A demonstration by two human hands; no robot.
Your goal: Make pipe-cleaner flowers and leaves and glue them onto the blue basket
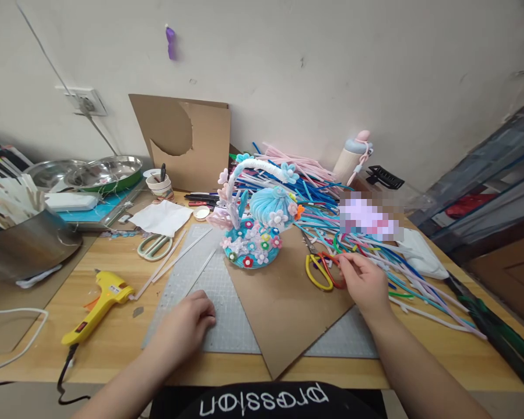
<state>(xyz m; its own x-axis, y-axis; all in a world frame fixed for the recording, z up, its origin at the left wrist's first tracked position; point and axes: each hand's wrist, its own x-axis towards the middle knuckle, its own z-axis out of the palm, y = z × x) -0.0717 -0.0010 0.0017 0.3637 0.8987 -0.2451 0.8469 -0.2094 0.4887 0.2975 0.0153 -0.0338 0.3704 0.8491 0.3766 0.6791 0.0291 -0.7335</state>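
Observation:
My left hand (191,319) rests on the grey cutting mat (227,317), its fingers loosely curled, with nothing showing in them. My right hand (364,282) pinches at the red handle of the scissors (318,279), whose other handle is yellow. The scissors lie on a brown cardboard sheet (283,326), blades pointing away from me. Beyond both hands stands a small pipe-cleaner basket (251,265) with a blue base, a white arched handle and many little flowers. A blue pipe-cleaner shell (268,206) sits on its right side.
A yellow glue gun (105,305) lies at the left, near a metal pot (35,244) of sticks. Green-handled scissors (155,247) lie by a white tissue (163,218). Many loose pipe cleaners (314,192) spread at the right, before a bottle (351,160). Cardboard (209,157) leans on the wall.

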